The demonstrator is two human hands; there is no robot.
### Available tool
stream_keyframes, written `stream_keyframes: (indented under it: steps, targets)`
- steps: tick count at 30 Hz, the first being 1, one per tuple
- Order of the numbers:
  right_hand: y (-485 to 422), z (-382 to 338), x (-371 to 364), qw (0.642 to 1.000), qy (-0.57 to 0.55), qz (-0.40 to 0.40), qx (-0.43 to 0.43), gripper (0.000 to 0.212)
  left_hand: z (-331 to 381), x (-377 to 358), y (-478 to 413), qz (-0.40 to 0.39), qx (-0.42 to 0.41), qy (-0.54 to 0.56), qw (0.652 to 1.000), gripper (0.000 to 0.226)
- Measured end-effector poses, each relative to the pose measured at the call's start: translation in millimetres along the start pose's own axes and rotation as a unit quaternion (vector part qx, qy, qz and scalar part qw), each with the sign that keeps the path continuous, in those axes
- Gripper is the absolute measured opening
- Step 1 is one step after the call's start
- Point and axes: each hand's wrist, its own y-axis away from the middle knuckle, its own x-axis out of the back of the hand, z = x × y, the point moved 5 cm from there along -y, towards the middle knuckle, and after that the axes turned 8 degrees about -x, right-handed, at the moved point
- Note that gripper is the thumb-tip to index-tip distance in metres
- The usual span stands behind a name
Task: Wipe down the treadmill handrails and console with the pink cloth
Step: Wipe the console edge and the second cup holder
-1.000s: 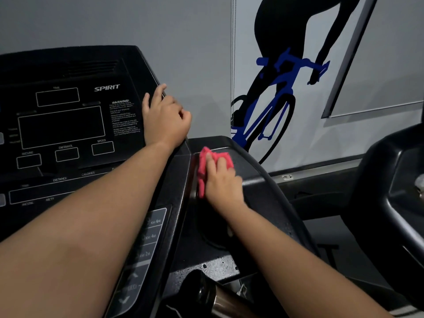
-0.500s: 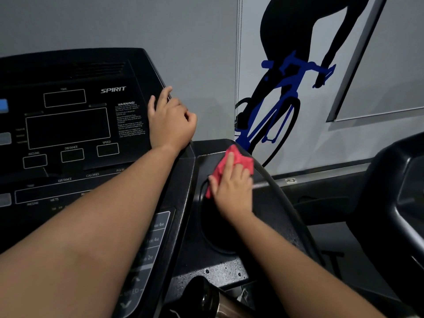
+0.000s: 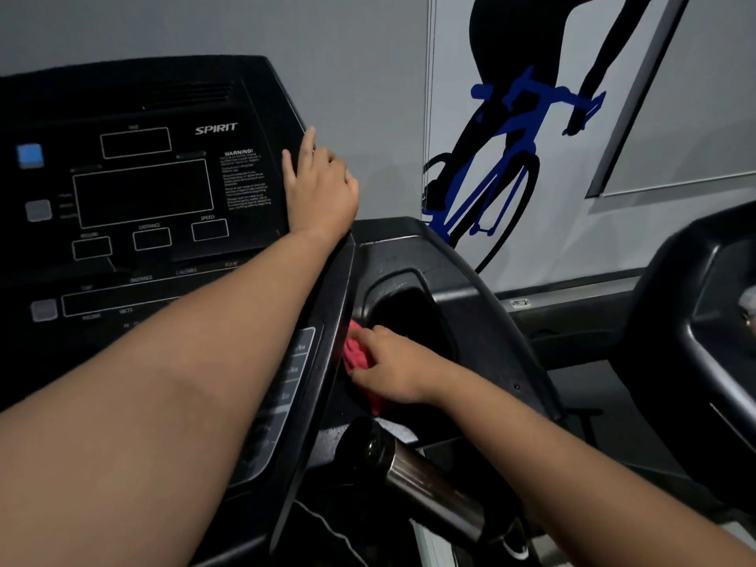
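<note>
The black treadmill console (image 3: 143,190) with dark display windows fills the left of the view. My left hand (image 3: 321,190) grips its upper right edge, fingers wrapped over the rim. To the right lies the console's side tray (image 3: 413,255) with a dark cup recess. My right hand (image 3: 388,368) holds the bunched pink cloth (image 3: 356,354) against the recess's near left rim, beside the speed button strip (image 3: 292,374). Most of the cloth is hidden under my fingers.
A metal handrail end with a black cap (image 3: 413,480) juts up below my right hand. Another black machine (image 3: 703,341) stands close on the right. A grey wall with a cyclist graphic (image 3: 503,128) is right behind the console.
My right hand has dragged the cloth from the tray's far top edge down toward me, to the near left rim of the recess. My left hand has kept its grip on the console edge.
</note>
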Motion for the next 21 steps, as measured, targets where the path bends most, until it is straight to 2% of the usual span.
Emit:
stream_keyframes:
  steps: [3,5,9,12,17,21]
  targets:
    - [15.2,-7.3,0.4,0.998,0.045,-0.018,0.030,0.052,8.3,-5.7,24.2,-0.037,-0.022,0.020,0.999,0.034]
    - [18.9,-7.0,-2.0,0.999,0.034,-0.015,0.038,0.049,8.7,-6.7,39.8,-0.072,-0.040,0.051,0.995,0.033]
    - [4.1,0.2,-7.0,1.000,-0.001,0.024,0.002,0.051,5.8,-3.7,68.5,-0.115,-0.048,0.107,0.986,0.043]
    - [-18.0,5.5,-4.7,0.997,-0.038,0.043,-0.044,0.057,6.3,-1.1,86.3,-0.104,-0.030,0.126,0.986,0.050]
    - [-38.0,10.2,-0.8,0.985,-0.100,0.097,-0.100,0.058,6.7,5.0,89.6,-0.056,0.003,0.145,0.988,0.049]
    - [-24.5,6.5,-9.4,0.992,-0.054,0.092,-0.074,0.062,7.9,7.7,90.0,-0.049,0.009,0.151,0.987,0.048]
